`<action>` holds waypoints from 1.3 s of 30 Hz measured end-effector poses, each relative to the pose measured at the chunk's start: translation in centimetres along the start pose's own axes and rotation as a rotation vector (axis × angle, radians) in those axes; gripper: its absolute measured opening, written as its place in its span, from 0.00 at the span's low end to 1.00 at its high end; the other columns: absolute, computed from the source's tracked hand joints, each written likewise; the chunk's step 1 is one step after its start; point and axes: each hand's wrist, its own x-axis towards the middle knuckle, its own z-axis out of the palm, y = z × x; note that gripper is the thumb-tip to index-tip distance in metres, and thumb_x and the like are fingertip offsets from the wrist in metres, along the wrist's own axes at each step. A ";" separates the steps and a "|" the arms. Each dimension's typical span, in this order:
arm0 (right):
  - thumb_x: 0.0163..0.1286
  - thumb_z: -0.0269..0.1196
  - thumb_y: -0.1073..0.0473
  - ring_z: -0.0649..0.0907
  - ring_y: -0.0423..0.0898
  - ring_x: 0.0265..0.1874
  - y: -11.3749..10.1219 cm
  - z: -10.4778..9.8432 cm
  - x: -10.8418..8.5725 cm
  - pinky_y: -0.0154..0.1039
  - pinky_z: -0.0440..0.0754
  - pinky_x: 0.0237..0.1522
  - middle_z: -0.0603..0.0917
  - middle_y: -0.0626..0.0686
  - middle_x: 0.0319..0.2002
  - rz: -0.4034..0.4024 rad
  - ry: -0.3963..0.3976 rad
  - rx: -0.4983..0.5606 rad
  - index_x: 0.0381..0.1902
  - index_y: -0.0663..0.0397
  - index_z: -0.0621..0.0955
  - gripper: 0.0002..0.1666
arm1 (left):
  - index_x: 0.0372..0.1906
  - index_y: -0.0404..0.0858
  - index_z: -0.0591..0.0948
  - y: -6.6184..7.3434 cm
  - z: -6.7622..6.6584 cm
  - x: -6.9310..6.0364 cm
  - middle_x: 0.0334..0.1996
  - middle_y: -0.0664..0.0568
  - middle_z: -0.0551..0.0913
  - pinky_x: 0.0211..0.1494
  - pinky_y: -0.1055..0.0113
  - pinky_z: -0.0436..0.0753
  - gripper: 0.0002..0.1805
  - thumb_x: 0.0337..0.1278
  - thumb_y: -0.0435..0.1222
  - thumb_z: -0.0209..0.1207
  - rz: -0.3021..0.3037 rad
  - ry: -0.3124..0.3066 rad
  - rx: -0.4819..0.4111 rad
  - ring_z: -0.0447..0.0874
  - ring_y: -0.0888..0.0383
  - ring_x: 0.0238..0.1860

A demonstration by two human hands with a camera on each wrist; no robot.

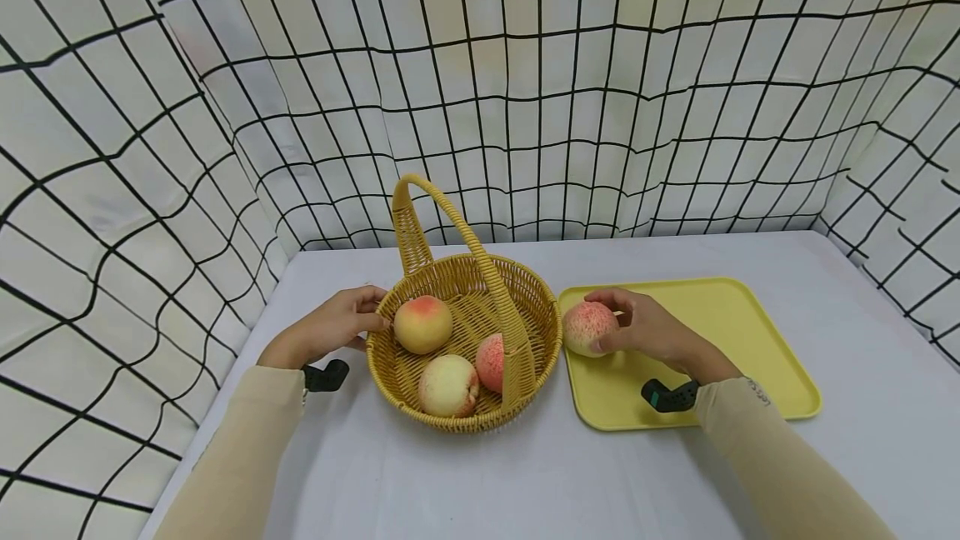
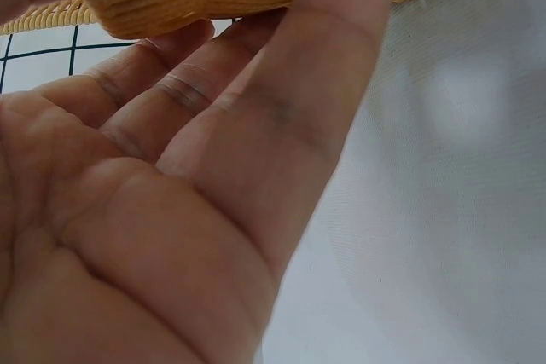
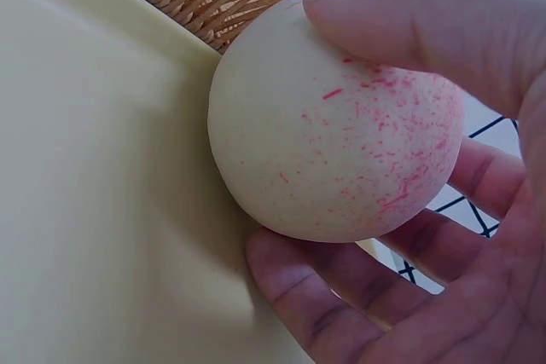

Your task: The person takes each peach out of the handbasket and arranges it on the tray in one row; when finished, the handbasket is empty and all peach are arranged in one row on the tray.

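A pink-speckled peach (image 1: 590,329) is held in my right hand (image 1: 660,336) at the left end of the yellow tray (image 1: 705,307). In the right wrist view the thumb lies over the pale peach (image 3: 333,125) and the fingers curl round its other side. My left hand (image 1: 330,327) grips the left rim of a woven basket (image 1: 551,298), with the fingers against its wall in the left wrist view. Inside the basket lie a yellow-orange peach (image 1: 423,325), a cream peach (image 1: 447,387) and a pink peach (image 1: 491,362), the last partly hidden by the handle.
The basket's tall arched handle (image 1: 472,240) rises over its right side. Basket and tray stand side by side on a white-covered table (image 1: 480,490). White walls with a black grid (image 1: 525,123) enclose the back and sides.
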 end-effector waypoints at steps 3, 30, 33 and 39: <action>0.60 0.75 0.59 0.80 0.54 0.54 0.0 0.0 -0.1 0.43 0.80 0.53 0.79 0.60 0.63 -0.002 0.000 -0.003 0.72 0.58 0.72 0.43 | 0.70 0.29 0.70 0.1 0.0 0.0 0.63 0.35 0.80 0.53 0.50 0.88 0.26 0.72 0.34 0.56 0.001 -0.007 0.005 0.85 0.46 0.56; 0.60 0.77 0.58 0.79 0.54 0.53 0.0 0.1 -0.1 0.43 0.78 0.53 0.80 0.59 0.61 0.003 0.012 -0.023 0.71 0.58 0.74 0.43 | 0.70 0.28 0.69 0.1 -0.1 -0.1 0.63 0.34 0.80 0.52 0.51 0.89 0.27 0.72 0.33 0.56 0.002 -0.016 0.005 0.85 0.45 0.57; 0.60 0.77 0.57 0.79 0.54 0.53 0.0 0.1 -0.1 0.43 0.78 0.54 0.80 0.59 0.62 0.001 0.011 -0.022 0.71 0.58 0.74 0.43 | 0.70 0.28 0.69 0.1 -0.1 -0.1 0.62 0.34 0.80 0.52 0.52 0.89 0.27 0.72 0.33 0.56 0.002 -0.014 0.005 0.85 0.46 0.56; 0.61 0.76 0.57 0.79 0.54 0.53 0.0 0.1 -0.1 0.44 0.77 0.54 0.79 0.59 0.63 0.005 0.005 -0.035 0.72 0.57 0.73 0.43 | 0.71 0.28 0.69 0.0 -0.1 -0.1 0.62 0.35 0.81 0.52 0.51 0.89 0.27 0.72 0.33 0.56 0.004 -0.012 0.008 0.85 0.46 0.56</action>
